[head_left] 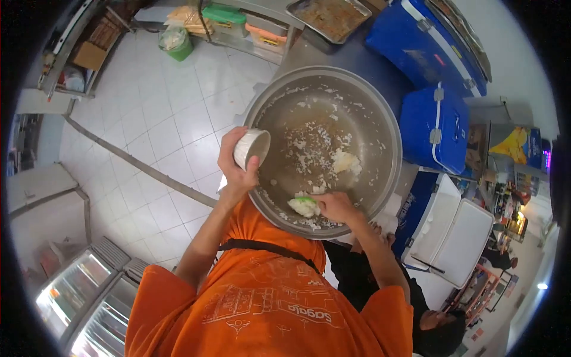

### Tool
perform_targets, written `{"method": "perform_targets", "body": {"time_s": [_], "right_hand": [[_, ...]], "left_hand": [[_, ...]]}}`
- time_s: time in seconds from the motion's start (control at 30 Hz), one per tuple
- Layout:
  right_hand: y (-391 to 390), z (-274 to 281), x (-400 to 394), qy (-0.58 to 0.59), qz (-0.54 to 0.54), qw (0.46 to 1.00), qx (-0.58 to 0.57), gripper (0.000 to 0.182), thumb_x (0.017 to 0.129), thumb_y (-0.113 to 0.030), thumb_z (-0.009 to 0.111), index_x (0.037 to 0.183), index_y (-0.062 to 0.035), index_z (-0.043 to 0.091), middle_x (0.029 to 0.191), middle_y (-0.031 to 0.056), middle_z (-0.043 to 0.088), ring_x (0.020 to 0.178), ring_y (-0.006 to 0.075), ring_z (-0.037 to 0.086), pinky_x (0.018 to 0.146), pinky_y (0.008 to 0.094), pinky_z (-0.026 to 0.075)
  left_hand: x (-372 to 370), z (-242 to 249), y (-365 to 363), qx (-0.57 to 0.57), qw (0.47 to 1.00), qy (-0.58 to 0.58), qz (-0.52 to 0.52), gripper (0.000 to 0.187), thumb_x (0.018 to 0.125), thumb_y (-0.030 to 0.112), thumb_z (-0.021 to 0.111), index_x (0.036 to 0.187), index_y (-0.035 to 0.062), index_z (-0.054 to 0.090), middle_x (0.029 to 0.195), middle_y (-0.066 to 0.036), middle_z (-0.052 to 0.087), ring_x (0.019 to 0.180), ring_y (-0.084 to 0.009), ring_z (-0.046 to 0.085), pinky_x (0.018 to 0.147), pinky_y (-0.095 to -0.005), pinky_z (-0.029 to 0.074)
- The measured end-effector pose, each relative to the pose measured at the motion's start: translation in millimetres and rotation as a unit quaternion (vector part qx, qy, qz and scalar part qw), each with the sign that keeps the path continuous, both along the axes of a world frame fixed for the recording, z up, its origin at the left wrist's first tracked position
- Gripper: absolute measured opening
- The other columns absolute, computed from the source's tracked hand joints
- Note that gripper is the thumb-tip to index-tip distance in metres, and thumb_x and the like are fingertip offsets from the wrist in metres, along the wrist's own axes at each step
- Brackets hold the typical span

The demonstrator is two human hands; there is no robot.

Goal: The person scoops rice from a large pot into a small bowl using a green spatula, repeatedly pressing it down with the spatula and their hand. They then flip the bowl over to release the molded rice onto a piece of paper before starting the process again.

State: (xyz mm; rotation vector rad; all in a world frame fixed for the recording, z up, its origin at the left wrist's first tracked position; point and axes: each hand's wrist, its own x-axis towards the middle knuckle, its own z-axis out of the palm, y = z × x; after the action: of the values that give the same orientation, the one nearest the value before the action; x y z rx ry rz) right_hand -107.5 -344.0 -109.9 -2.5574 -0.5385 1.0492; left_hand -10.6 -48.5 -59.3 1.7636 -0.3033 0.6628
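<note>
My left hand grips a small white bowl at the left rim of a large metal pot. The bowl is tilted, its mouth facing the pot, and I see no rice inside it. Low in the pot, near its front wall, my right hand is closed on a green rice paddle. White rice is heaped on the paddle and hides much of it. Scattered grains and a larger clump of rice stick to the pot's bottom.
A metal tray and blue cool boxes stand beyond the pot. An open white-lined cool box is at the right. Beside me, a person in black has a hand near the pot. A green bin stands on the tiled floor.
</note>
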Motion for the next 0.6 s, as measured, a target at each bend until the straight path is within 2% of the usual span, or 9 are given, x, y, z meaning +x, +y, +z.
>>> {"method": "perform_targets", "body": {"time_s": [0.07,0.13,0.2,0.3,0.37,0.4,0.43,0.5,0.6], "right_hand": [[-22,-22,-5,0.019,-0.098,0.985,0.138,0.037,0.085,-0.012,0.054,0.121,-0.0112,0.064,0.092,0.0198,0.068,0.081,0.0307,0.066,0.071,0.0404,0.051],[-36,-14,-7,0.066,-0.15,0.971,0.175,0.037,0.085,-0.012,0.054,0.12,-0.0108,0.065,0.09,0.0203,0.068,0.079,0.0307,0.066,0.069,0.0402,0.05],[-40,24,-5,0.112,-0.195,0.952,0.208,0.036,0.085,-0.012,0.054,0.12,-0.0104,0.065,0.089,0.0207,0.068,0.077,0.0307,0.067,0.067,0.0399,0.05],[-19,106,5,0.097,-0.28,0.94,0.17,0.033,0.085,-0.01,0.054,0.115,-0.0067,0.067,0.088,0.02,0.067,0.074,0.0315,0.066,0.065,0.041,0.05],[0,137,3,-0.144,-0.265,0.946,0.116,0.034,0.086,-0.005,0.054,0.119,-0.0037,0.063,0.089,0.0166,0.067,0.073,0.031,0.065,0.064,0.0369,0.05],[12,141,3,-0.149,-0.262,0.946,0.117,0.034,0.086,-0.005,0.054,0.119,-0.0037,0.063,0.089,0.0166,0.067,0.073,0.031,0.065,0.064,0.0369,0.05],[24,143,2,-0.252,-0.242,0.933,0.091,0.036,0.086,-0.008,0.057,0.122,-0.0055,0.062,0.09,0.0177,0.067,0.073,0.0329,0.065,0.064,0.0405,0.05],[37,149,0,-0.366,-0.248,0.894,0.074,0.045,0.085,-0.01,0.061,0.129,-0.0072,0.055,0.088,0.0188,0.066,0.074,0.036,0.066,0.066,0.0453,0.051],[37,143,-3,-0.336,-0.374,0.848,0.167,0.038,0.084,-0.006,0.061,0.121,-0.0037,0.058,0.08,0.0204,0.064,0.075,0.0354,0.066,0.066,0.0461,0.052]], "left_hand": [[2,0,0,-0.001,1.0,-0.005,-0.011,0.057,0.088,0.044,0.059,0.116,-0.0057,0.054,0.111,-0.024,0.059,0.103,-0.0332,0.058,0.091,-0.0416,0.045],[2,5,0,-0.041,0.994,0.056,-0.089,0.063,0.09,0.053,0.053,0.116,-0.0046,0.056,0.111,-0.023,0.06,0.102,-0.0321,0.059,0.09,-0.0402,0.046],[-3,22,-9,-0.02,0.984,0.145,-0.099,0.056,0.097,0.048,0.043,0.117,-0.0032,0.057,0.114,-0.018,0.061,0.102,-0.0277,0.06,0.089,-0.0371,0.046],[-2,40,-28,-0.149,0.844,0.465,-0.222,0.038,0.102,0.023,0.033,0.117,-0.0011,0.058,0.115,-0.008,0.063,0.101,-0.0191,0.06,0.087,-0.0286,0.047],[0,7,-44,-0.156,0.809,0.504,-0.259,0.038,0.101,0.023,0.033,0.119,-0.0003,0.058,0.115,-0.008,0.063,0.101,-0.0199,0.061,0.086,-0.0281,0.048],[0,-3,-52,-0.16,0.765,0.549,-0.295,0.039,0.101,0.023,0.033,0.121,0.0006,0.057,0.115,-0.008,0.063,0.102,-0.0207,0.062,0.085,-0.0277,0.049],[0,0,-58,-0.16,0.768,0.545,-0.296,0.039,0.101,0.023,0.033,0.121,0.0006,0.057,0.115,-0.008,0.063,0.102,-0.0207,0.062,0.085,-0.0277,0.049],[-1,6,-69,-0.377,0.573,0.651,-0.324,0.04,0.1,0.024,0.033,0.124,0.0018,0.055,0.118,-0.01,0.062,0.106,-0.0224,0.061,0.089,-0.0318,0.051],[3,-2,-69,-0.396,0.576,0.65,-0.299,0.041,0.099,0.027,0.033,0.124,0.0026,0.054,0.121,-0.012,0.06,0.11,-0.0231,0.059,0.095,-0.0351,0.049]]}}
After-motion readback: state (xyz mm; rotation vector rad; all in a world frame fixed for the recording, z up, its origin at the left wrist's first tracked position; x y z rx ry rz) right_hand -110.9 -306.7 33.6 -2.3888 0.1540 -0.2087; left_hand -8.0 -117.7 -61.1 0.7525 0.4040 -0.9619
